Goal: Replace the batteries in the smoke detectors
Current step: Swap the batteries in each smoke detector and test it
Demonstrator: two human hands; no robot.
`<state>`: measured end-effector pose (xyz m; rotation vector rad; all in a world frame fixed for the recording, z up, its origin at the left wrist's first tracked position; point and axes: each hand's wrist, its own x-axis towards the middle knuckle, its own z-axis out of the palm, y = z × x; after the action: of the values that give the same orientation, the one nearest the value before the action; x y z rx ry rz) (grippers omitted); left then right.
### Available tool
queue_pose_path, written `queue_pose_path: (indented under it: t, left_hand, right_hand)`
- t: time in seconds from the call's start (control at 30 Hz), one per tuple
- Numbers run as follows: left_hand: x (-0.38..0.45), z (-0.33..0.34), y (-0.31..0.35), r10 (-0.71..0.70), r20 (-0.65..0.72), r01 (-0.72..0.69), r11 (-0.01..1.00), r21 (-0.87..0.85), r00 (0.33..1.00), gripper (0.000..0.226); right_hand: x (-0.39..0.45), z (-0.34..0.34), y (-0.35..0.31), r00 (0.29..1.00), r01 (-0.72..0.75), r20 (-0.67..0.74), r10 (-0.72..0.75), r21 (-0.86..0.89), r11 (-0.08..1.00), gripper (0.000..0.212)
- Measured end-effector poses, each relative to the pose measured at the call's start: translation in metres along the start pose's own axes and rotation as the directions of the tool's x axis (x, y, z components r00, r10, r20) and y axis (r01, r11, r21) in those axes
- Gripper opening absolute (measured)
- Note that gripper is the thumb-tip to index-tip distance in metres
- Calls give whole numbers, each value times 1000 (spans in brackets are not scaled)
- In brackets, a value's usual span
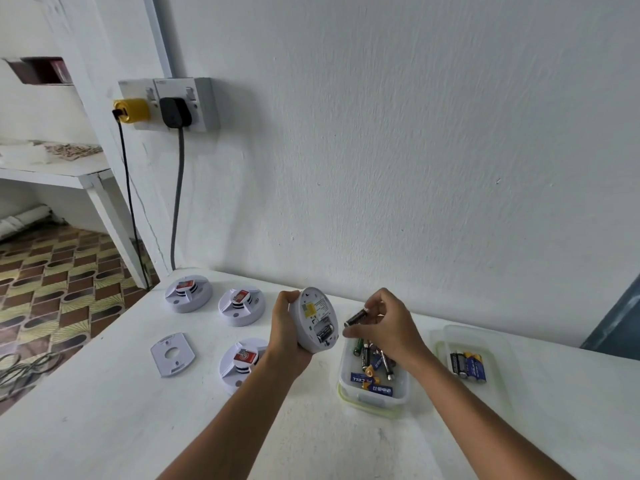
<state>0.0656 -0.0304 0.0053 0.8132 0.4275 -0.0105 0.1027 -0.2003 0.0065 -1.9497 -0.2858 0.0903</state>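
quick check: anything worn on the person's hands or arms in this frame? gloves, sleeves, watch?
Nothing worn that the head view shows. The left hand and right hand are bare: no gloves, no rings visible. Both forearms are uncovered all the way to the bottom edge of the frame, with no sleeve cuff, watch, band or marking in view. Upper arms are out of frame, so short sleeves cannot be ruled out.

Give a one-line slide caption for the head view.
Left hand holds an open detector while right hand pinches a battery above the tub of batteries.

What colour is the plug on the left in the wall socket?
Yellow plug, seen in the head view.
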Motion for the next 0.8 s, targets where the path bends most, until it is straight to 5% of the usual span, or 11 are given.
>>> queue_pose_path:
  t: [0.13,0.4,0.53,0.67,0.8]
  left_hand:
    - [-5,8,-1,-9,23,9,1000,6,1000,37]
    - [-10,14,1,-26,7,26,1000,8,1000,35]
    - [-15,17,1,-53,14,53,999,12,998,35]
    - [-15,16,2,-39,9,38,999,25,999,37]
    - [-19,18,3,-42,23,42,999,-1,999,39]
  right_hand:
    - [-7,5,-14,996,90,-12,-90,212,973,41]
    - [-18,18,-20,922,383,32,-385,-218,898,15]
    - [-24,21,-27,899,437,108,-424,-239,867,22]
    - [-30,27,-27,927,353,182,-328,-124,928,21]
    - [-26,23,-28,995,66,65,-72,84,994,31]
